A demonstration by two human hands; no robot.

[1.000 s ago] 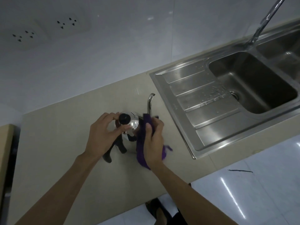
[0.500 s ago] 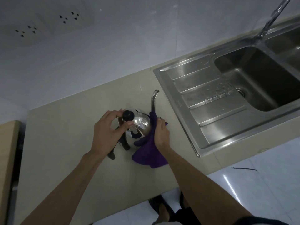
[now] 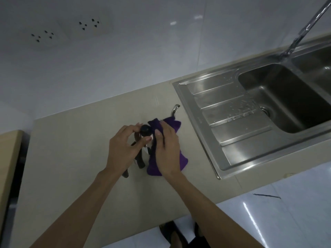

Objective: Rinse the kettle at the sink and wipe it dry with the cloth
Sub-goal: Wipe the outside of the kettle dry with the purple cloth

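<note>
Kettle [image 3: 146, 140], one only, stood on the beige counter [image 3: 75, 158] just left of the sink [image 3: 238, 140], its spout tip poking past one purple cloth [image 3: 172, 125]. Left hand [image 3: 123, 149] pinched the black lid knob [image 3: 145, 130] between fingers and thumb. Right hand [image 3: 167, 151] lay flat, pressing the cloth against the kettle's side. Two wall sockets [image 3: 43, 35] showed far beyond the sink's left end.
</note>
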